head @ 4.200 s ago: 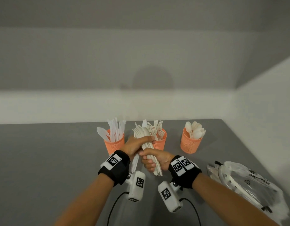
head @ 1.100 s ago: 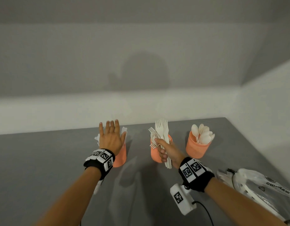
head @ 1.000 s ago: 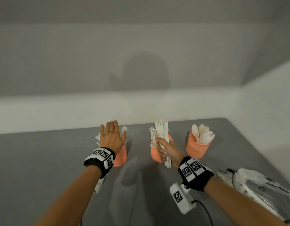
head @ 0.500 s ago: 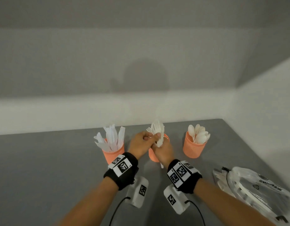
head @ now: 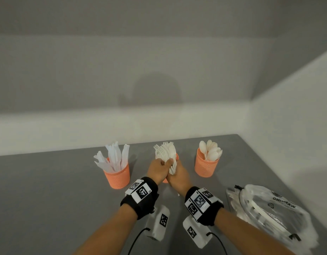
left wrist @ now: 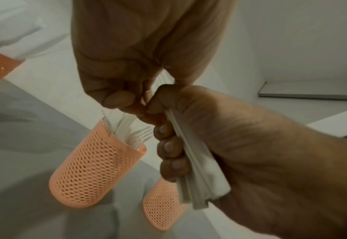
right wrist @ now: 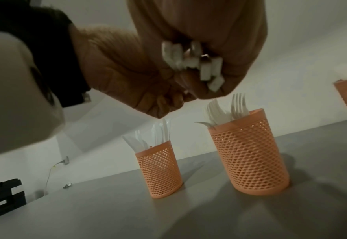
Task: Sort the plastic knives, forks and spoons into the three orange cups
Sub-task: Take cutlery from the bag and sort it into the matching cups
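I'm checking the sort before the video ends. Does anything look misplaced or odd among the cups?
One thing: a spoon bowl shows among the fork tines in the bundle that both hands hold over the middle cup. The knife cup and spoon cup look uniform and upright.

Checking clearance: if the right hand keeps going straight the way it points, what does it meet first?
Likely the middle cup holding forks, directly beyond the right hand and its gripped cutlery bundle. The left hand touches it alongside. Depth is unclear; the bundle's lower ends may clear the rim.
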